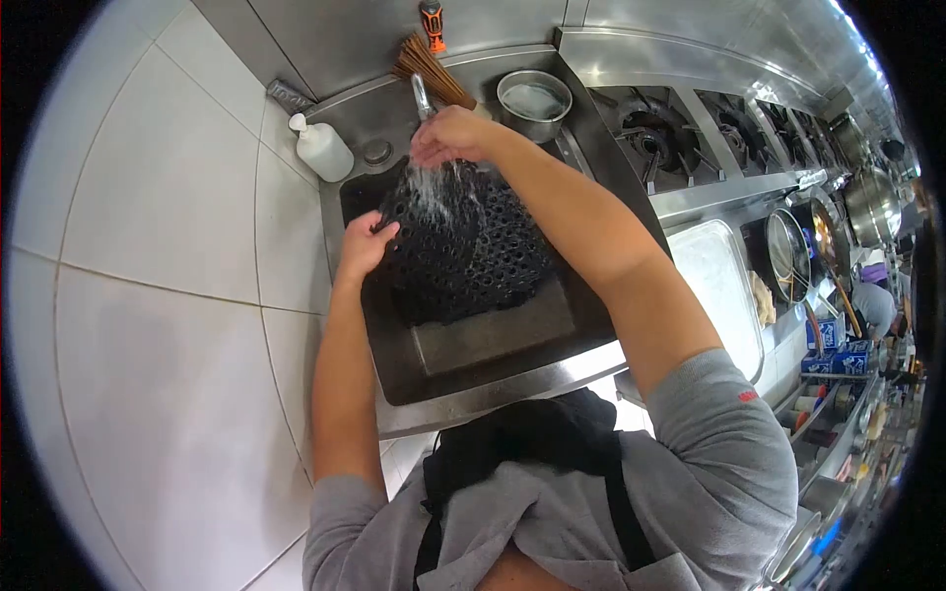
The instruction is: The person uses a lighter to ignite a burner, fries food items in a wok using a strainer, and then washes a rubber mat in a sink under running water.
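Note:
A black rubber mat full of round holes (473, 246) lies in the steel sink (493, 340), sloping up toward the back. My left hand (367, 244) pinches its left edge between thumb and fingers. Just below the metal faucet (422, 97), my right hand (451, 136) is in the running water, fingers loosely stretched and holding nothing. Water (434, 192) sprays off those fingers down onto the mat. Part of the mat's right side is hidden behind my right forearm.
Behind the sink are a bamboo brush (434, 71), a metal pot (534, 103) and an orange-black handled tool (432, 25). A white pump bottle (323, 148) stands at the left corner. Gas burners (652, 138) and a white tray (716, 286) lie to the right. A tiled wall (158, 197) borders the left.

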Available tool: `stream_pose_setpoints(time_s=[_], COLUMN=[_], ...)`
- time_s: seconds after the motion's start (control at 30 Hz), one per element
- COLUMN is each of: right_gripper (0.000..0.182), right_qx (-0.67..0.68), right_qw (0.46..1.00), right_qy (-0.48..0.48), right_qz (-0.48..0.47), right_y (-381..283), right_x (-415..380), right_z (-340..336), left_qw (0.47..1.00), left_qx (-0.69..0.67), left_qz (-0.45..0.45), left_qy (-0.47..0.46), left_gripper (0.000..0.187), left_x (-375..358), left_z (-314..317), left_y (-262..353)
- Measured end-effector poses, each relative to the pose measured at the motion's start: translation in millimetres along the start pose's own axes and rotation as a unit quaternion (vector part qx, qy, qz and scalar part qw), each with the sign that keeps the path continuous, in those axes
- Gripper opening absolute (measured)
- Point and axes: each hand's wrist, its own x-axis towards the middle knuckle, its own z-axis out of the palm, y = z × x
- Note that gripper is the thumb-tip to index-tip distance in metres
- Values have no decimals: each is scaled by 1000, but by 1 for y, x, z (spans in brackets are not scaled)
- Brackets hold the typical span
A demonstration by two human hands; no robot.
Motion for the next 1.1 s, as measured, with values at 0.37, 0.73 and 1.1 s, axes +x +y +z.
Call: stream_pose_setpoints(time_s=[0.37,0.73,1.1], right_gripper=[22,23,24], right_qx=[-10,-272,-483], right_qw=[999,947,851], right_qy=[37,159,184], right_qz=[-16,-55,-89], right_y=[16,17,27], right_x=[-10,-5,16], right_z=[-8,-36,-12], left_qw=[955,866,947], left_qx=[153,272,249], left_qz=[141,229,97], left_qy=[-211,-352,-179], left_gripper=[46,42,46], left_x=[187,180,95], left_z=[65,84,4], left_y=[-30,60,19])
